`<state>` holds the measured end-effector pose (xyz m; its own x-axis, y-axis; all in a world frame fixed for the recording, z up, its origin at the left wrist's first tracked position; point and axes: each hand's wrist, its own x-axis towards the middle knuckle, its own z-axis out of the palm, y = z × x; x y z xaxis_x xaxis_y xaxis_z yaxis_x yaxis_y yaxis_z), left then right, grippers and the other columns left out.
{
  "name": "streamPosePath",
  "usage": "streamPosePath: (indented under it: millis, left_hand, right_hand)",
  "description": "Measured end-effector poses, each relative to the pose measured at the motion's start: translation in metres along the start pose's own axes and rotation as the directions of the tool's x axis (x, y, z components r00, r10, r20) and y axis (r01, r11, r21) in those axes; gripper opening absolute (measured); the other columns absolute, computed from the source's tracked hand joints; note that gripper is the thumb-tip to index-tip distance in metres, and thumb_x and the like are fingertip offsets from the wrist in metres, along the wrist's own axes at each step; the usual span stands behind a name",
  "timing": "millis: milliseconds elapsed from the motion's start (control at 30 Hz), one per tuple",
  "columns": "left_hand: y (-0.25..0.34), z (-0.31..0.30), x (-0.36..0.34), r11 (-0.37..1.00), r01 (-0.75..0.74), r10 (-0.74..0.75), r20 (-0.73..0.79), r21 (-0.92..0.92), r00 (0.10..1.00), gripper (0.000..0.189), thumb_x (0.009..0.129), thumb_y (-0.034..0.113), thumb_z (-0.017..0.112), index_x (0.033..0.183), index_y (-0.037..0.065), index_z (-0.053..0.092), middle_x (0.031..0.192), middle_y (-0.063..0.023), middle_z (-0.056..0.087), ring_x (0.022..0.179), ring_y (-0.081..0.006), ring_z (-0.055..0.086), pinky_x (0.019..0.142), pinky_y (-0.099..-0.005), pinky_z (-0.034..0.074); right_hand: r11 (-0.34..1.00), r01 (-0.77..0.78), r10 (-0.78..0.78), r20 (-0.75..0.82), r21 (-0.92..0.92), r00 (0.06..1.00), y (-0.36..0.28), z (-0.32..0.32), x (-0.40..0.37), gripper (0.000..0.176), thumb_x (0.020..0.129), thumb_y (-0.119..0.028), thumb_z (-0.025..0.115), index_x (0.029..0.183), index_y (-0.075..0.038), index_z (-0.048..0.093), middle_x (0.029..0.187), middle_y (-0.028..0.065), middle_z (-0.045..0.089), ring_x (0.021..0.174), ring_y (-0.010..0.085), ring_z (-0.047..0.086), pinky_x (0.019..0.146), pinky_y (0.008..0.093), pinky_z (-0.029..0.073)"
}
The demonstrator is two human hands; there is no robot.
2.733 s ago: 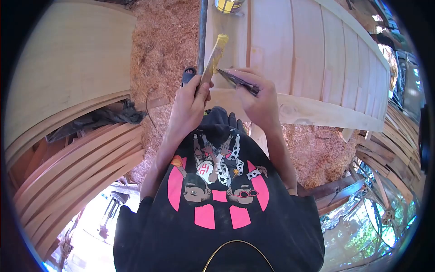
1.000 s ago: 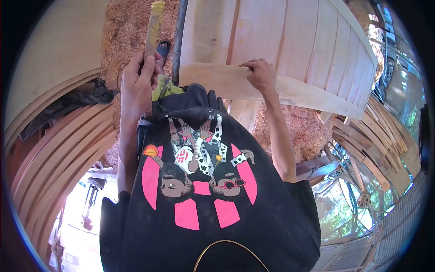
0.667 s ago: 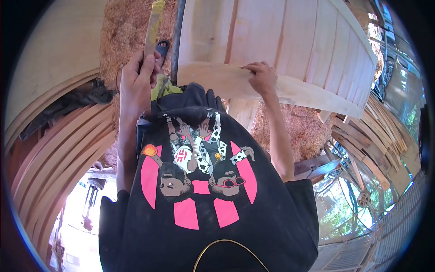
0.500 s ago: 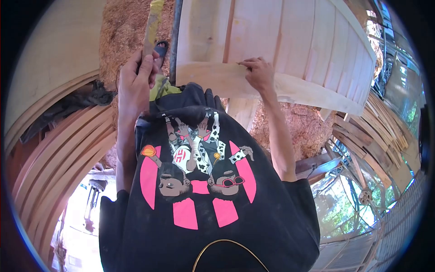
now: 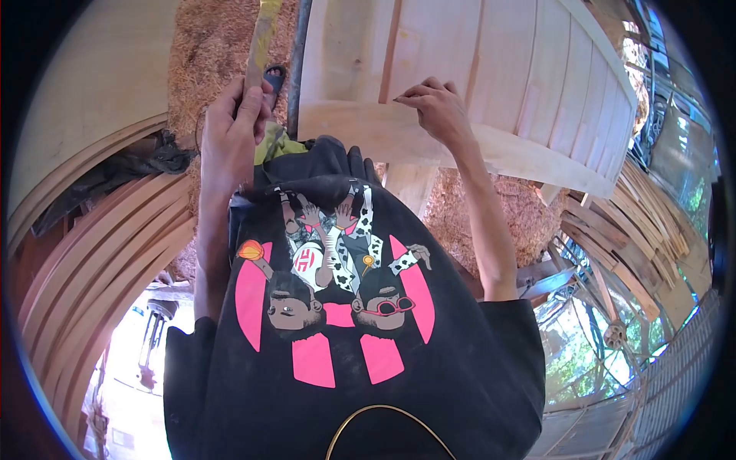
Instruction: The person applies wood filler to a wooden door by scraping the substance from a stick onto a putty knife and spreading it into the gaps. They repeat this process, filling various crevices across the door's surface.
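Brush [image 5: 261, 38], yellow-stained, stands upright in my view. Left hand [image 5: 234, 130] is fisted tight round its handle, just beside the dark pole [image 5: 297, 61]. Right hand [image 5: 438, 111] rests on the slatted panel [image 5: 491, 69], fingertips pinched at a seam; I can't tell if they grip anything. My read on the risk: if the brush tilts, it drips onto the shirt [image 5: 345, 322] or sawdust [image 5: 207, 46].

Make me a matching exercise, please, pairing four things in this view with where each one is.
1 stick
2 right hand
3 sandal
4 dark cloth

A on the sawdust beside the metal pipe
B lying on the curved planks
C gripped in the left hand
D fingertips at the wooden panel

Pairs: 1-C, 2-D, 3-A, 4-B.
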<state>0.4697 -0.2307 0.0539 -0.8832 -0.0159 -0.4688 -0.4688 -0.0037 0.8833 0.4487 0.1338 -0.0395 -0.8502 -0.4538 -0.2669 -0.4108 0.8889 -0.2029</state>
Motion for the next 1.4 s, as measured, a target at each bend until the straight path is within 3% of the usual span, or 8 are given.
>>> streamPosePath:
  millis: [133,333,867,967,1133,1267,1333,1400]
  left_hand:
    - [-0.002,-0.002,-0.001,1.0,-0.01,0.011,0.01,-0.014,1.0,0.023,0.11,0.019,0.053,0.112,-0.001,0.065,0.08,0.0024,0.056,0.064,-0.0031,0.046,0.055,-0.0205,0.036]
    - [-0.006,-0.005,-0.005,0.999,-0.01,0.009,-0.034,-0.043,0.999,0.024,0.11,0.019,0.053,0.113,-0.001,0.065,0.079,0.0023,0.056,0.064,-0.0031,0.046,0.055,-0.0202,0.036]
    - [-0.006,-0.01,-0.009,0.999,-0.023,0.02,-0.076,-0.047,0.997,0.023,0.111,0.018,0.051,0.113,-0.001,0.064,0.079,0.0024,0.054,0.064,-0.0034,0.045,0.055,-0.021,0.036]
    - [-0.009,-0.013,-0.011,0.998,-0.023,0.018,-0.079,-0.059,0.997,0.023,0.111,0.018,0.051,0.112,-0.001,0.064,0.079,0.0025,0.054,0.064,-0.0034,0.045,0.055,-0.0212,0.036]
    - [-0.011,-0.009,-0.012,0.997,-0.021,0.016,-0.072,-0.076,0.997,0.024,0.111,0.019,0.051,0.112,-0.001,0.063,0.079,0.0026,0.054,0.063,-0.0031,0.045,0.054,-0.0212,0.035]
    - [-0.01,-0.006,-0.008,0.998,-0.019,0.017,-0.039,-0.054,0.999,0.023,0.111,0.019,0.051,0.113,-0.001,0.064,0.079,0.0026,0.054,0.063,-0.003,0.045,0.054,-0.0211,0.035]
    - [-0.008,-0.005,-0.007,0.999,-0.011,0.009,-0.034,-0.052,0.999,0.023,0.111,0.019,0.052,0.114,-0.001,0.064,0.08,0.0027,0.055,0.063,-0.0029,0.045,0.054,-0.0212,0.035]
    - [-0.005,-0.006,-0.007,0.998,-0.024,0.023,-0.032,-0.055,0.999,0.023,0.111,0.018,0.052,0.115,-0.001,0.064,0.079,0.0027,0.055,0.063,-0.003,0.045,0.054,-0.021,0.036]
  right_hand:
    - [0.97,0.221,-0.218,0.042,-0.099,0.975,0.004,-0.001,0.011,0.035,0.082,-0.005,0.067,0.108,-0.023,0.082,0.111,-0.0107,0.075,0.112,0.0128,0.059,0.093,0.0346,0.04]
    - [0.947,0.307,-0.302,0.064,-0.097,0.951,0.004,0.0,0.018,0.029,0.082,-0.005,0.067,0.103,-0.02,0.081,0.111,-0.0104,0.074,0.114,0.0131,0.057,0.093,0.0341,0.04]
    - [0.901,0.396,-0.345,0.259,-0.178,0.902,0.012,-0.014,0.023,0.029,0.082,-0.007,0.068,0.104,-0.02,0.082,0.116,-0.0109,0.074,0.121,0.0141,0.056,0.101,0.0339,0.041]
    - [0.867,0.404,-0.271,0.406,-0.29,0.873,0.014,-0.023,0.023,0.029,0.081,-0.007,0.069,0.104,-0.021,0.082,0.116,-0.0113,0.074,0.12,0.0136,0.056,0.101,0.0334,0.041]
    - [0.952,0.263,-0.254,0.072,-0.157,0.964,0.02,-0.038,0.018,0.034,0.082,-0.004,0.066,0.107,-0.022,0.082,0.114,-0.011,0.075,0.115,0.0132,0.059,0.099,0.0345,0.042]
    - [0.977,0.204,-0.196,0.116,-0.065,0.974,0.022,-0.027,0.008,0.037,0.084,-0.002,0.064,0.109,-0.022,0.082,0.114,-0.0098,0.076,0.113,0.0157,0.061,0.098,0.0361,0.043]
    - [0.998,0.003,-0.009,0.077,0.066,0.997,0.025,-0.016,0.003,0.037,0.085,-0.001,0.064,0.109,-0.023,0.082,0.115,-0.0087,0.076,0.112,0.018,0.062,0.096,0.0385,0.045]
    - [0.996,-0.022,0.018,0.037,0.089,0.999,0.03,-0.003,-0.005,0.038,0.085,-0.001,0.064,0.111,-0.024,0.082,0.115,-0.0084,0.075,0.111,0.0186,0.062,0.094,0.0397,0.046]
